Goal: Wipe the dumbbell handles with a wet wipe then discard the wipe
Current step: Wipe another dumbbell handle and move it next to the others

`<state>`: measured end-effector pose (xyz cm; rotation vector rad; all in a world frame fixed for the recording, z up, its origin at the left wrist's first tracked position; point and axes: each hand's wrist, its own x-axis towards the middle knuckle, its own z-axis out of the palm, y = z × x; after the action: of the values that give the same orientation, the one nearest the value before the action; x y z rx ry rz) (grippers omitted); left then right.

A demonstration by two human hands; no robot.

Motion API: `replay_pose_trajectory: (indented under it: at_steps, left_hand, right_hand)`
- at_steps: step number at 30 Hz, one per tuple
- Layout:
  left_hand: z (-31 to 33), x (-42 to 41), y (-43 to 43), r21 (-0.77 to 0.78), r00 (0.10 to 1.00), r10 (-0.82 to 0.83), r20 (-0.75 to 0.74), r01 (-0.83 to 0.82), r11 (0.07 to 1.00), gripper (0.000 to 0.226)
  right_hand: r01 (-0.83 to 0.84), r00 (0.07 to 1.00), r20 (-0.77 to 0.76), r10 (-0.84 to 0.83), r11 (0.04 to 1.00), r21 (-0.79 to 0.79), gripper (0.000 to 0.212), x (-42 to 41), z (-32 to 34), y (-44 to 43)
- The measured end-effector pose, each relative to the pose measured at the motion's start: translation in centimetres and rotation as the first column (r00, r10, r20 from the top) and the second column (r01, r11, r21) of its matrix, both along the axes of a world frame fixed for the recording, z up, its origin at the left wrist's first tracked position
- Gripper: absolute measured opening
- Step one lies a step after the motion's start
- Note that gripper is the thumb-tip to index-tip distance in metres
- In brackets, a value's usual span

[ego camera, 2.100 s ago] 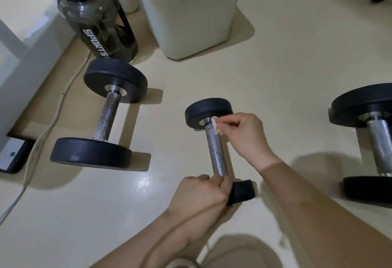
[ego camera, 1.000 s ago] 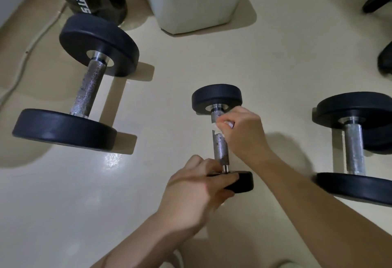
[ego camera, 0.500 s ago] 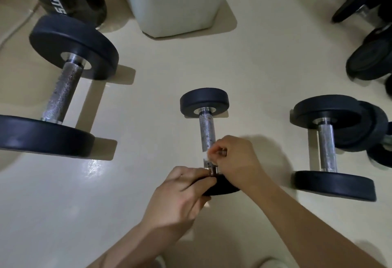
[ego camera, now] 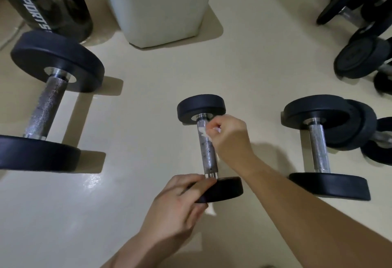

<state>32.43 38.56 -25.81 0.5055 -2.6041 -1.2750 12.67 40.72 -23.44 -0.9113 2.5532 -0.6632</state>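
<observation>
So, on my feed the cream floor [ego camera: 148,123] fills most of the view. A white container [ego camera: 161,6] stands at the top, with a dark bottle [ego camera: 46,2] marked SPORTS to its left. The big dumbbell [ego camera: 47,106] lies on the left and a mid-size dumbbell [ego camera: 318,142] on the right, with more black weights [ego camera: 360,57] heaped in the far right corner.

Dead centre is the small dumbbell [ego camera: 201,106], flat on the floor with its handle [ego camera: 209,157] pointing away from me. The left hand [ego camera: 180,204] grips the near plate, fingers curled over its top edge. The right hand [ego camera: 229,138] sits at the far end of the handle, just below the far plate, fingertips pinching the wet wipe [ego camera: 202,132] against the metal. The wipe's bunched up, mostly hidden in the fingers.
</observation>
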Motion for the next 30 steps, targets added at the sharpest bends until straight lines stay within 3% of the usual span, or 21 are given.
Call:
replay_pose_trajectory:
  at_steps: [4,7,9,13,14,17,20,23,27,30]
  left_hand:
    - [0.1,0.0,-0.1,0.017,0.999,0.023,0.038,-0.024,1.000,0.044]
    - [0.2,-0.7,-0.2,-0.046,0.999,-0.025,0.033,0.027,0.999,0.047]
    - [0.5,-1.1,0.0,-0.053,0.998,-0.036,0.052,0.038,0.998,0.047]
    - [1.1,-1.8,0.6,-0.044,0.996,-0.038,0.081,0.042,0.998,0.048]
    - [1.1,-2.2,0.8,-0.065,0.996,-0.043,0.082,0.048,0.997,0.048]
    - [1.1,-3.3,1.2,-0.091,0.981,-0.108,0.163,0.124,0.988,0.065]
    - [1.1,-3.8,1.1,-0.074,0.950,-0.119,0.288,0.146,0.987,0.076]
    - [1.7,-4.4,1.1,-0.144,0.941,-0.166,0.295,0.216,0.966,0.075]
    - [3.6,-5.6,-0.3,-0.336,0.892,-0.228,0.391,0.369,0.866,0.073]
    - [4.4,-5.5,-0.9,-0.367,0.873,-0.243,0.424,0.411,0.835,0.073]
  right_hand:
    - [-0.073,0.987,0.151,0.052,0.988,0.138,0.021,2.0,1.0,3.9]
    - [0.049,0.994,0.095,-0.047,0.999,-0.023,0.017,-0.6,0.0,0.4]
    - [0.125,0.988,0.099,-0.121,0.991,-0.040,0.016,-1.5,-0.1,-0.4]
    - [-0.063,0.985,0.169,0.035,0.984,0.165,0.015,0.7,1.5,4.1]
    - [-0.072,0.986,0.160,0.045,0.984,0.164,0.016,0.5,1.6,4.0]
    - [0.035,0.997,0.064,-0.031,0.998,-0.054,0.013,-1.9,0.5,1.1]
    - [0.037,0.996,0.083,-0.036,0.999,-0.004,0.015,-1.3,0.5,2.4]
    - [-0.036,0.984,0.179,0.013,0.992,0.124,0.014,0.1,1.5,4.5]
    - [0.102,0.995,0.026,-0.100,0.992,-0.080,0.012,-2.6,0.2,1.5]
    - [0.148,0.985,0.082,-0.150,0.989,0.025,0.014,-0.6,0.2,3.7]
